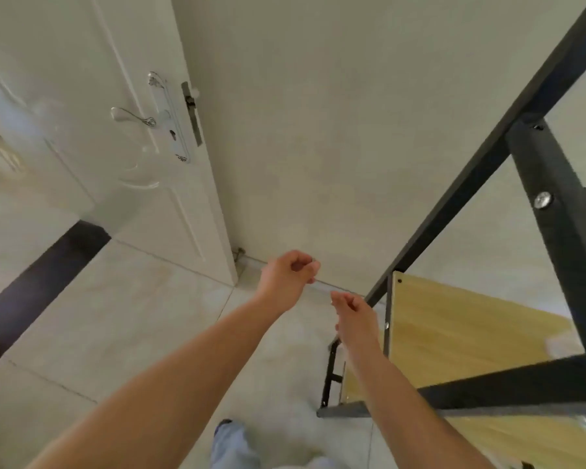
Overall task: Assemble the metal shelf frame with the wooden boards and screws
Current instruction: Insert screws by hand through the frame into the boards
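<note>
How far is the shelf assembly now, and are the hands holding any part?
Done: the black metal frame stands upright, a silver screw sits in its bracket, and a wooden board lies in it. In hand: seemingly nothing; the left hand and right hand hover with loosely curled fingers, clear of the frame. What remains cannot be judged here.

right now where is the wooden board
In the head view, the wooden board sits low on the right inside the black metal frame, just right of the right hand.
</note>
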